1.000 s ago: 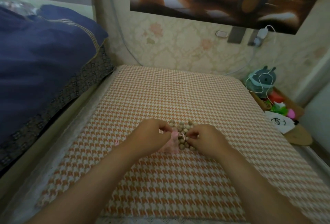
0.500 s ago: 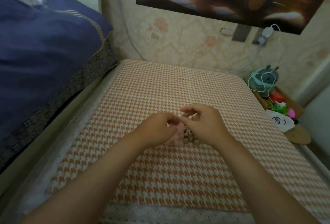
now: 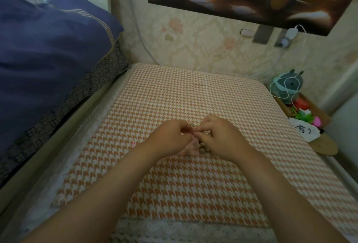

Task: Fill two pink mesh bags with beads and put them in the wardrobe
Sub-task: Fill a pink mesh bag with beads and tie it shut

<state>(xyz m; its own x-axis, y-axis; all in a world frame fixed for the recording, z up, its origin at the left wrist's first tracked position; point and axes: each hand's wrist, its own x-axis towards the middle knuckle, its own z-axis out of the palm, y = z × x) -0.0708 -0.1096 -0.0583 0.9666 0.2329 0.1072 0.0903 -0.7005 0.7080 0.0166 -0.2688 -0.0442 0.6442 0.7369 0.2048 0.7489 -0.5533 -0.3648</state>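
Bedding (image 3: 48, 53), dark blue, fills the far left, heaped against the wall beside the checked cloth (image 3: 174, 103) where the work is done. On that cloth, near its left part, a small pink scrap (image 3: 133, 142) lies alone; whether it belongs to a second bag cannot be told.

Next comes the left hand (image 3: 170, 138), curled, its fingertips pinched at the top of the pink bag (image 3: 191, 147). The bag rests on the cloth between the two hands, mostly covered by them. The right hand (image 3: 222, 138) meets the left just above it, thumb and forefinger closed on something small at the bag's mouth; a bead or the drawstring, too small to say. A few brown beads (image 3: 202, 148) show under the right hand, touching the bag's right edge.

A second ago both hands lay low and flat with the pile of beads in plain sight beyond them. Half a second ago the right hand had lifted, fingers raised over the bag. Now it has come back down and the fingertips of both hands touch at the opening. That reads as one more bead fed in, or the mouth being drawn up. Either way the first bag is still being dealt with, and no wardrobe is in view.

Further right, off the cloth's edge, a basket (image 3: 286, 105) holds a teal toy (image 3: 286, 86) and bright odds and ends.
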